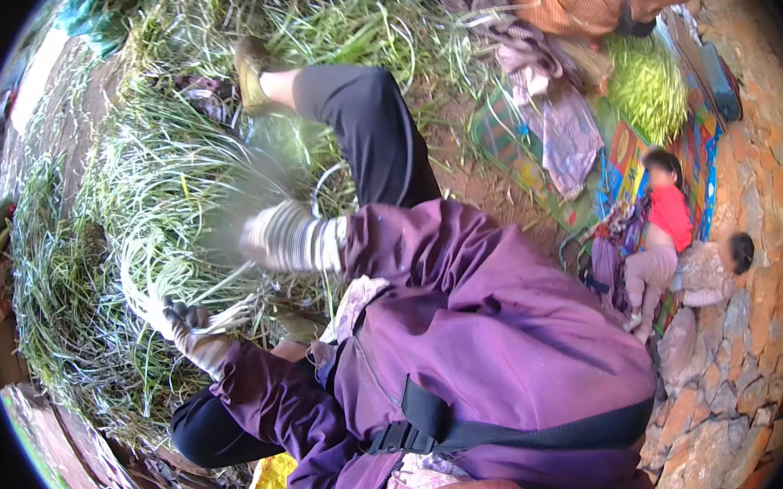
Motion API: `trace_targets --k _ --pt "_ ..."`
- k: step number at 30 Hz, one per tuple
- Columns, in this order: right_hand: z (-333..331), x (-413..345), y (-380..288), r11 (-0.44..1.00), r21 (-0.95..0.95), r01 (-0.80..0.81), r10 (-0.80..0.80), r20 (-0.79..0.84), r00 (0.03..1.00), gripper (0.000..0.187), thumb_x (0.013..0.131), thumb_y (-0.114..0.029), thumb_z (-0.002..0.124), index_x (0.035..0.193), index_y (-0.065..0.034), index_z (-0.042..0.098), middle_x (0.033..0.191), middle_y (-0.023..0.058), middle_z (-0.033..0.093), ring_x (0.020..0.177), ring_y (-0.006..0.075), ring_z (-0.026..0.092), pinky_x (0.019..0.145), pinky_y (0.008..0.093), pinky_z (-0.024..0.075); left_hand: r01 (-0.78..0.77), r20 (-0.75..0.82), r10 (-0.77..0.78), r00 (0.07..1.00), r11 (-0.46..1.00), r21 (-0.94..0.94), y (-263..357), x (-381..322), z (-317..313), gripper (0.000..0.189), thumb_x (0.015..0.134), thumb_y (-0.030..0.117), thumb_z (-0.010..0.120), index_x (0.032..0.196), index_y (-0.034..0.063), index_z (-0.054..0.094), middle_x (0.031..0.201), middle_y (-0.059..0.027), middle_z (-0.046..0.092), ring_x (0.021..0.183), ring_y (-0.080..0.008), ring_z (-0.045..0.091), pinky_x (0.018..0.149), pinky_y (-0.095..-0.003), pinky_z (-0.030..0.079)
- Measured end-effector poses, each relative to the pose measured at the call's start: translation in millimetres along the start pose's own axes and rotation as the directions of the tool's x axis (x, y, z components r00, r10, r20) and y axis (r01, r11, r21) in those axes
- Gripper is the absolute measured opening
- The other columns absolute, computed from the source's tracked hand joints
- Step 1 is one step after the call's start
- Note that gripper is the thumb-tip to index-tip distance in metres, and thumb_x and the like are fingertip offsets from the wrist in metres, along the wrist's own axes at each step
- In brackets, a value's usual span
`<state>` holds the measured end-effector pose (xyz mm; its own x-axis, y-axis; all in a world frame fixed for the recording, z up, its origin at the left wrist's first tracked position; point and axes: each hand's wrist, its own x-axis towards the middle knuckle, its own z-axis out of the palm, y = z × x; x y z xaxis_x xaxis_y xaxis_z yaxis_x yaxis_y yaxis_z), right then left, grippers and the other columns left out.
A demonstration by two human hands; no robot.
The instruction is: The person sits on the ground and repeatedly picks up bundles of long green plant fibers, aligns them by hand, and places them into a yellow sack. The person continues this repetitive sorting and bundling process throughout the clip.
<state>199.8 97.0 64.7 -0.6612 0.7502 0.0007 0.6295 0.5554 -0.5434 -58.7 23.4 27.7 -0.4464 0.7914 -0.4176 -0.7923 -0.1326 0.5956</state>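
My left hand [194,339], in a striped glove with dark fingers, grips a bundle of long pale grass stalks [150,286]. The stalk ends stick out past the palm towards my body. My right hand [280,235] wears a striped glove too and is nearer the top of the picture. Motion blurs its fingers and a greyish fan shape around them, so what it holds cannot be told. Both hands are over a wide heap of long green grass [181,177] between my bent legs.
Another person's orange garment [566,8] shows at the top, beside a bright green bundle [646,85]. Two small children [670,213] are on and beside a colourful mat [626,160]. Stone paving [703,439] lies right. A yellow sack [273,482] is near my lower knee.
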Motion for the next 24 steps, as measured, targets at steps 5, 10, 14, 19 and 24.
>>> trace_targets --k 5,10,14,19,24 --pt "22 22 -38 0.959 0.253 0.132 -0.166 0.117 0.979 0.030 0.088 -0.034 0.053 0.099 -0.0094 0.065 0.082 0.0142 0.066 0.077 0.0347 0.063 0.071 0.0444 0.0503 0.030 -0.034 -0.032 0.999 0.998 -0.056 -21 -6 -6 0.031 0.092 0.019 0.060 0.117 0.0032 0.051 0.075 0.0010 0.053 0.048 -0.0050 0.037 0.040 -0.0186 0.030" --pt "35 -4 -26 0.853 0.522 0.009 -0.078 0.111 0.991 0.029 0.085 -0.036 0.059 0.097 -0.0106 0.067 0.078 0.0136 0.067 0.071 0.0297 0.065 0.066 0.0384 0.0510 -0.055 -0.026 0.055 0.998 0.998 -0.019 -16 -9 -8 0.030 0.091 0.019 0.060 0.114 0.0018 0.051 0.078 -0.0026 0.055 0.048 -0.0053 0.038 0.039 -0.0186 0.031" --pt "26 -17 -22 0.667 0.711 -0.222 0.092 0.216 0.972 0.027 0.086 -0.034 0.060 0.094 -0.0092 0.067 0.069 0.0076 0.065 0.058 0.0165 0.061 0.059 0.0307 0.0499 -0.087 0.182 0.081 0.980 0.996 0.029 -20 -11 4 0.034 0.089 0.023 0.064 0.115 0.0042 0.051 0.085 -0.0030 0.055 0.053 -0.0046 0.045 0.042 -0.0176 0.036" --pt "24 -11 -40 0.880 0.475 -0.025 -0.012 0.075 0.997 0.025 0.086 -0.031 0.056 0.090 -0.0085 0.065 0.068 0.0119 0.064 0.060 0.0243 0.063 0.057 0.0352 0.0492 -0.261 0.128 0.239 0.963 0.946 0.194 -29 -24 16 0.050 0.084 0.029 0.070 0.121 0.0021 0.051 0.104 -0.0099 0.061 0.089 -0.0201 0.059 0.084 -0.0324 0.048" --pt "21 -15 -46 0.940 0.339 0.036 -0.072 0.094 0.993 0.028 0.087 -0.033 0.052 0.089 -0.0076 0.064 0.074 0.0170 0.062 0.069 0.0354 0.061 0.063 0.0416 0.0483 0.030 0.120 -0.028 0.992 0.999 -0.013 -36 -32 23 0.037 0.088 0.027 0.064 0.112 0.0012 0.054 0.085 -0.0044 0.059 0.072 -0.0142 0.056 0.067 -0.0273 0.048"
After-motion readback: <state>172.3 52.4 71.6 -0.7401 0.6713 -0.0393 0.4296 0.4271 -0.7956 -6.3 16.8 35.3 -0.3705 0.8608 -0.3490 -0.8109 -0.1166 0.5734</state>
